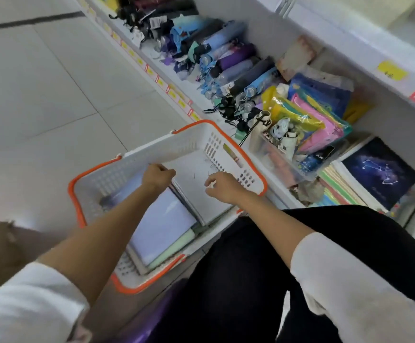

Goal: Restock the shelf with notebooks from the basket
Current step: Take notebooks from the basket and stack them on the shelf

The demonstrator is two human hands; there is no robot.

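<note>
A white basket [152, 152] with orange handles sits on the floor beside the low shelf. Inside lie several notebooks: a white one [196, 191] on top at the right, a pale lilac one [162, 224] and a light green one [174, 251] at the left. My left hand [157, 177] grips the white notebook's far left corner with curled fingers. My right hand [222, 185] pinches its far right edge. On the shelf at the right stands a stack of notebooks, topped by a dark blue constellation cover [379, 172].
Folded umbrellas [226, 53] fill the shelf's far part. A clear bin [283, 154] of small items and colourful plastic folders [313, 115] sit beside the notebook stack. My black-clad knees [263, 268] are in front of the shelf. Tiled floor [40, 95] spreads left.
</note>
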